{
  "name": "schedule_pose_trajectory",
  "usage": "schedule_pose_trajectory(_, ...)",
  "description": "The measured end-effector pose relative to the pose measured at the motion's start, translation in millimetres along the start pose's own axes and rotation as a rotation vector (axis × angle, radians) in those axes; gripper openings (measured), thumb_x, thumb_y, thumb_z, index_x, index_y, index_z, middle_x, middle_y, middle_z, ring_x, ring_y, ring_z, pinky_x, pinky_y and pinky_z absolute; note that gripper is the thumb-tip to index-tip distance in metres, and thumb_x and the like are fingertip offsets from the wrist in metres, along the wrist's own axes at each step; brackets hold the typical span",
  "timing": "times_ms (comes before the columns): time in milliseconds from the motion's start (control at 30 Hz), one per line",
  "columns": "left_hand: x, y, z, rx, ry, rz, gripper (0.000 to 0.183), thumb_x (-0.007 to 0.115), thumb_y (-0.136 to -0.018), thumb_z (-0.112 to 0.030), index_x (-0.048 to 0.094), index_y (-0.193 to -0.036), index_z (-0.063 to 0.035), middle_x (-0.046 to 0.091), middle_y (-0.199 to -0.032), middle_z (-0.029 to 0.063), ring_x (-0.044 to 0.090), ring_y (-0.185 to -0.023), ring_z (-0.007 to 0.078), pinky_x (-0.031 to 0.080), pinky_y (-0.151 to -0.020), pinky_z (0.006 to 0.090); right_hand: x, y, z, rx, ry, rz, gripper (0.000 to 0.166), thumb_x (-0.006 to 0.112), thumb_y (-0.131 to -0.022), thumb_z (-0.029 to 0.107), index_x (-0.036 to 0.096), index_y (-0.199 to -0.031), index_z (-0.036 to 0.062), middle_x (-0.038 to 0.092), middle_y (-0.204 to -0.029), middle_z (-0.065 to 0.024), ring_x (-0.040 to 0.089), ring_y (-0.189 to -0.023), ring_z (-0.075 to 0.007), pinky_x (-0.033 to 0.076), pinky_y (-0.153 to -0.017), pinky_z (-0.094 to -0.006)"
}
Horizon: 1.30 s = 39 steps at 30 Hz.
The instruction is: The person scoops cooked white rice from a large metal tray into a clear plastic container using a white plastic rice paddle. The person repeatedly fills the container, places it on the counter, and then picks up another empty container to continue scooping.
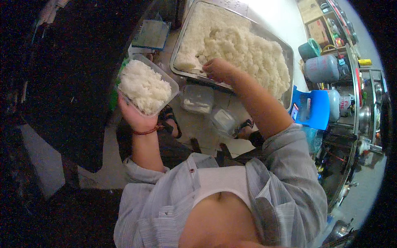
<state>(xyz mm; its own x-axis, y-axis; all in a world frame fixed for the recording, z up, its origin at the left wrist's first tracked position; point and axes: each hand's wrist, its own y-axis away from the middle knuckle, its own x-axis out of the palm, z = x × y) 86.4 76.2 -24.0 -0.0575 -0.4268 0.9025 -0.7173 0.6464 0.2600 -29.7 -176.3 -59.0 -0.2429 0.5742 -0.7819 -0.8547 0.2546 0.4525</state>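
Note:
On the left, my left hand (136,117) holds a clear plastic container (174,87) from below, heaped with white cooked rice (144,86). A large metal tray (290,52) at the top centre holds a thick bed of cooked rice (248,46), broken into clumps in its middle and flatter at the far left. My right hand (218,70) is at the tray's near left edge with its fingers curled, over the rice. A whitish edge of something shows beneath the fingers; whether they grip it is hard to tell.
Two clear plastic containers (197,98) (223,120) are below the tray, near my feet. A blue plastic stool or chair (313,108) is right of the tray. Gas cylinders (322,68) and a metal rack stand at the right. A blue-edged box (152,34) lies left of the tray, beside a large dark surface.

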Motion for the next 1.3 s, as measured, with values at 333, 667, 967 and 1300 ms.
schedule_pose_trajectory(333, 12, 1, 14, -0.019, -0.036, 0.086, 0.054, 0.036, -0.085, -0.046, 0.040, -0.127, -0.0116, 0.041, -0.130, 0.0090, 0.039, -0.118, 0.0322, 0.029, -0.098, 0.0513, 51, -35, 26, 0.278, -2.315, -0.553, 0.015, 0.044, -0.088, 0.020, 0.050, -0.079, 0.0096, 0.039, -0.051, 0.0029, 0.031, -0.037, -0.0077, 0.027, -0.032, -0.0216)
schedule_pose_trajectory(667, 22, 10, 12, -0.032, -0.090, 0.063, 0.055, 0.036, -0.085, -0.046, 0.038, -0.128, -0.0119, 0.040, -0.131, 0.0093, 0.039, -0.118, 0.0325, 0.029, -0.097, 0.0517, 25, 94, -23, -0.122, -2.500, -0.167, 0.025, 0.040, -0.089, 0.021, 0.054, -0.092, 0.0015, 0.045, -0.054, 0.0013, 0.033, -0.037, -0.0096, 0.028, -0.039, -0.0221)
schedule_pose_trajectory(967, 35, 19, 13, -0.076, -0.071, 0.109, 0.057, 0.037, -0.085, -0.047, 0.036, -0.129, -0.0114, 0.037, -0.133, 0.0103, 0.036, -0.120, 0.0338, 0.027, -0.098, 0.0531, -25, 106, 10, 0.589, 0.159, -0.572, 0.024, 0.052, -0.080, 0.021, 0.058, -0.103, 0.0165, 0.061, -0.085, -0.0151, 0.059, -0.079, -0.0328, 0.046, -0.063, -0.0409)
schedule_pose_trajectory(1300, 21, 14, 16, -0.090, -0.036, 0.127, 0.057, 0.038, -0.084, -0.048, 0.038, -0.128, -0.0117, 0.038, -0.132, 0.0097, 0.037, -0.119, 0.0332, 0.028, -0.098, 0.0521, -42, 154, -106, 0.740, 0.087, -0.623, 0.023, 0.052, -0.076, 0.020, 0.062, -0.096, 0.0166, 0.062, -0.096, -0.0111, 0.059, -0.088, -0.0290, 0.046, -0.075, -0.0387)
